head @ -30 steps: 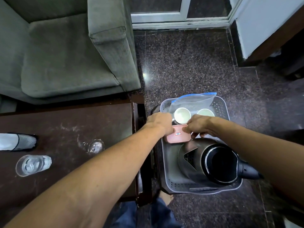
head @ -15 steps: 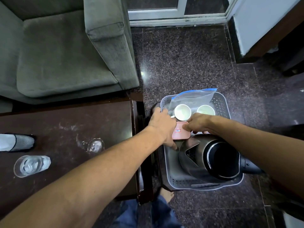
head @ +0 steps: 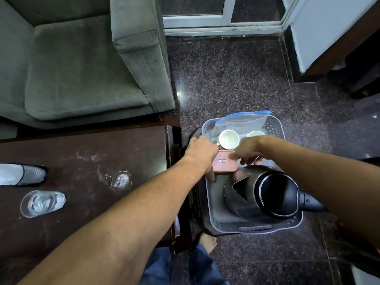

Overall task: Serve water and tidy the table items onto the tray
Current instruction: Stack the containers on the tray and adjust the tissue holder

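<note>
Dim indoor view under soft, even light. One small white glare spot sits on the dark speckled polished stone floor (head: 236,83). The black and steel electric kettle (head: 265,194) carries a thin sheen along its rim. The clear drinking glass (head: 42,203) glints faintly on the scuffed dark brown wooden table (head: 82,153). Shadows are soft (deepest at the right edge). The wide-angle lens bows the grey-green fabric armchair (head: 82,68) and the white window frame (head: 222,21). Corners look softer than the centre.
</note>
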